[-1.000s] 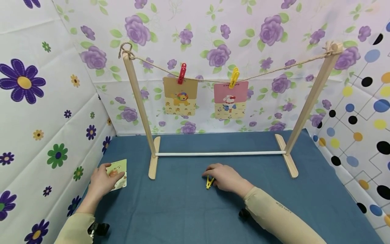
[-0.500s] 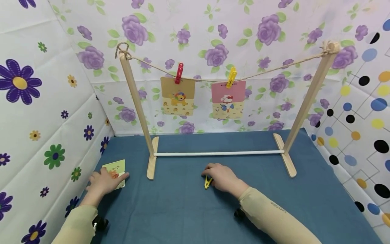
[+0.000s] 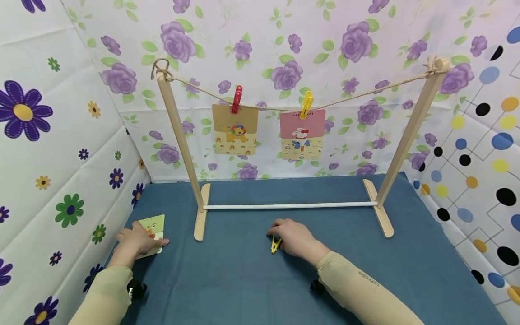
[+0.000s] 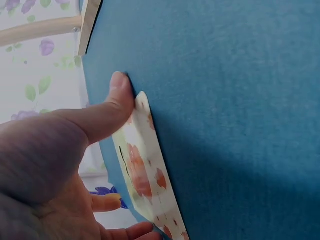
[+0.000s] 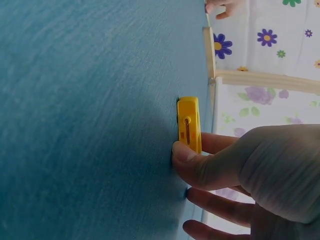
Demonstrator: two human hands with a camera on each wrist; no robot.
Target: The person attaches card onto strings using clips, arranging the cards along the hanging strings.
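Spreading wider than a second ago, the left hand [image 3: 135, 241] is splaying its fingers [image 4: 107, 202] across one green card [image 3: 157, 225], which is lying on the desk [image 3: 219, 280] at eight o'clock. Toward eleven, one red clip [image 3: 236, 99] is holding one brown card [image 3: 234, 146] on one rope [image 3: 359, 95] drooping between two posts [image 3: 178, 140]. Near six, the right hand [image 3: 295, 239] is pinching one yellow clip [image 3: 274, 247]. Toward two, a second yellow clip [image 3: 306, 104] is holding one pink card [image 3: 288, 131] on that rope.
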